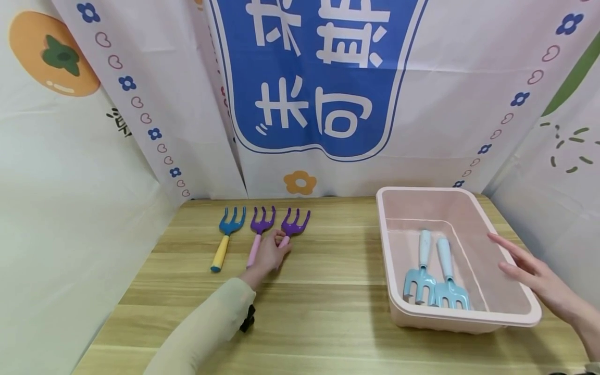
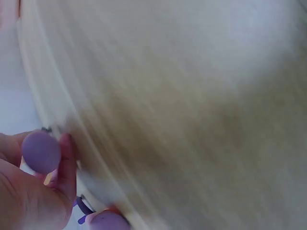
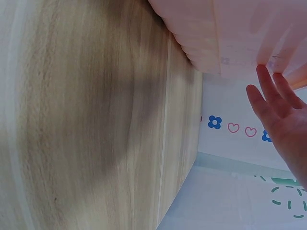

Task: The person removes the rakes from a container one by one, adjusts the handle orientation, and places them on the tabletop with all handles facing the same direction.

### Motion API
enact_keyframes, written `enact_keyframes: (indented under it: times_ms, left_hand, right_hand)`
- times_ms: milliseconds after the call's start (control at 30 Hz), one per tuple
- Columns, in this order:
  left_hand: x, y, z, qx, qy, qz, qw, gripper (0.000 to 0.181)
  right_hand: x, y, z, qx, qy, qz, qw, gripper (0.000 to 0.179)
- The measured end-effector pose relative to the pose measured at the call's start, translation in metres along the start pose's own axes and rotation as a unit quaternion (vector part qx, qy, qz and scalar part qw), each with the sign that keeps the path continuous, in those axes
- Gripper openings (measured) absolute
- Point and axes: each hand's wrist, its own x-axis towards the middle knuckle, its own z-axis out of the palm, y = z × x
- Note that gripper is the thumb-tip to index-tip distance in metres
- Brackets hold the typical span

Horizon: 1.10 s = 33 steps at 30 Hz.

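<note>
On the left of the table, my left hand [image 1: 269, 253] pinches the pink handle of a small purple garden fork [image 1: 294, 227]. In the left wrist view, the round end of that handle [image 2: 41, 152] shows between thumb and fingers. A second purple fork [image 1: 262, 225] with a pink handle lies just left of it, partly behind the hand. Farther left is a blue garden fork [image 1: 220, 254] with a yellow handle. My right hand [image 1: 539, 275], fingers extended, is at the right side of a pink plastic bin [image 1: 385, 250]; its fingertips [image 3: 261, 72] touch the outer wall.
Inside the bin lie two light-blue garden forks [image 1: 424, 247], tines toward the near side. The wooden table [image 1: 328, 291] meets a printed white cloth [image 1: 347, 177] at its back edge, with more cloth hanging on both sides.
</note>
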Motion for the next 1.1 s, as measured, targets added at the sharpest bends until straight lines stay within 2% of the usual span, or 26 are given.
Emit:
enact_keyframes:
  times_ms: [200,400,633,1100]
  left_hand:
    - [-0.0013,0.0058,-0.0055,0.04,-0.023,0.006,0.9989,0.037]
    - [-0.0025,0.0056,-0.0037,0.024,-0.026,0.009,0.9993,0.033]
    - [-0.0012,0.0027,0.002,0.022,-0.006,0.013,0.9997,0.037]
    - [-0.0035,0.0036,-0.0024,0.005,-0.001,0.008,1.0,0.04]
  right_hand:
    - [-0.0001,-0.0004,-0.0014,-0.011,0.003,0.001,0.9999,0.06]
    - [-0.0001,-0.0014,-0.0017,-0.007,0.003,0.001,1.0,0.06]
    - [-0.0011,-0.0011,-0.0005,0.0,0.002,0.0,1.0,0.059]
    - [-0.0003,-0.0029,0.0011,0.011,-0.001,-0.008,0.9999,0.059]
